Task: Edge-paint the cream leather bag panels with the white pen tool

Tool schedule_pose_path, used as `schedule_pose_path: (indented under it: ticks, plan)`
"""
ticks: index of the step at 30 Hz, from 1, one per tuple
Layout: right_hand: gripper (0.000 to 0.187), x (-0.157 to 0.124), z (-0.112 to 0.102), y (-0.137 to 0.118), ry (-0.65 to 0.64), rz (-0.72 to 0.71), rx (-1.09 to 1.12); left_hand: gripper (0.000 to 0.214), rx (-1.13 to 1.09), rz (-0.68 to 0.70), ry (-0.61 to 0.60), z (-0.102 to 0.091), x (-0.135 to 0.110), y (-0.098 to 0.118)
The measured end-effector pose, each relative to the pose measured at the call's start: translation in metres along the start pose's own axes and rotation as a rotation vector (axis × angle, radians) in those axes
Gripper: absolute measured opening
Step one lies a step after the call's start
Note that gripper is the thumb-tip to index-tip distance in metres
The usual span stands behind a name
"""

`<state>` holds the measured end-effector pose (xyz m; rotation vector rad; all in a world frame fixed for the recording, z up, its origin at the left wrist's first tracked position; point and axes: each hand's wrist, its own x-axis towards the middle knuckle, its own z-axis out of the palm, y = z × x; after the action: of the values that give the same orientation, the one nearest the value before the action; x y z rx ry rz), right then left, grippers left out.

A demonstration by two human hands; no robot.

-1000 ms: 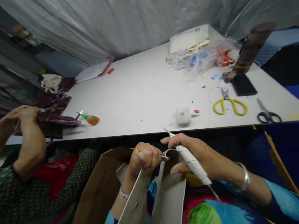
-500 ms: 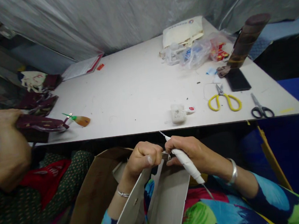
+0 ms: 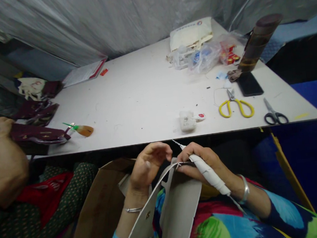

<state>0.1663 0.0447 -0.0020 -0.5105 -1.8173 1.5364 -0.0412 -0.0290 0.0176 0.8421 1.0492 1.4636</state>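
The grey piece (image 3: 180,203) is below the near edge of the white table (image 3: 135,106), a small fitting (image 3: 148,214) already on one panel. The right hand (image 3: 211,158) grips a white-wrapped tool (image 3: 210,174) and the piece's top edge; the left hand (image 3: 149,166) curls loosely, visibly holding nothing. Work appears unfinished; the remainder cannot be told.

Panel (image 3: 180,203) before table (image 3: 134,99) | on table: snips (image 3: 232,97) left of scissors (image 3: 272,113) | phone (image 3: 250,84) behind scissors | bottle (image 3: 260,43) behind phone
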Motion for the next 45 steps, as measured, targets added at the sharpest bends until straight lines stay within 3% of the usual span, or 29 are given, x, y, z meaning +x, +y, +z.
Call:
schedule_pose_path:
  ticks: [4,7,10,14,16,21,27,32,36,39,42,45]
  plan:
    - [0.017,0.001,-0.005,-0.006,-0.019,-0.012,0.041,0.056,-0.097,0.198,0.303,-0.038,0.007,0.013]
    - [0.018,0.001,-0.005,-0.004,0.005,-0.005,0.046,0.049,-0.070,0.364,0.423,-0.053,0.002,0.028]
    - [0.017,0.001,0.000,0.001,0.017,0.009,0.074,0.056,0.054,0.325,0.346,-0.040,-0.009,0.035]
    - [0.017,0.001,0.004,0.006,0.085,0.022,0.013,0.075,0.264,-0.059,-0.014,-0.003,-0.020,0.025]
    - [0.016,0.000,0.004,0.007,0.109,0.002,-0.048,0.072,0.403,-0.148,-0.087,0.010,-0.021,0.016]
    - [0.012,-0.004,0.002,0.009,0.153,-0.020,-0.192,0.040,0.672,-0.161,-0.019,0.026,-0.015,0.004]
    - [0.013,-0.001,0.001,0.011,0.172,-0.026,-0.232,0.020,0.613,-0.193,0.129,0.033,-0.004,0.002]
    - [0.016,-0.001,-0.002,0.019,0.224,-0.039,-0.160,0.012,0.714,-0.099,0.096,0.024,-0.006,0.004]
    - [0.010,-0.005,-0.017,0.027,0.286,-0.018,-0.090,0.012,0.795,-0.112,0.031,0.003,-0.014,0.013]
    - [0.020,-0.008,-0.035,0.036,0.302,-0.007,-0.053,0.015,0.650,-0.157,0.059,-0.021,-0.018,0.024]
    - [0.025,-0.005,-0.052,0.045,0.338,0.075,-0.120,0.021,0.286,-0.194,0.172,-0.043,-0.012,0.035]
    - [0.026,0.005,-0.064,0.054,0.433,0.224,-0.170,0.030,0.012,-0.259,0.258,-0.043,0.004,0.027]
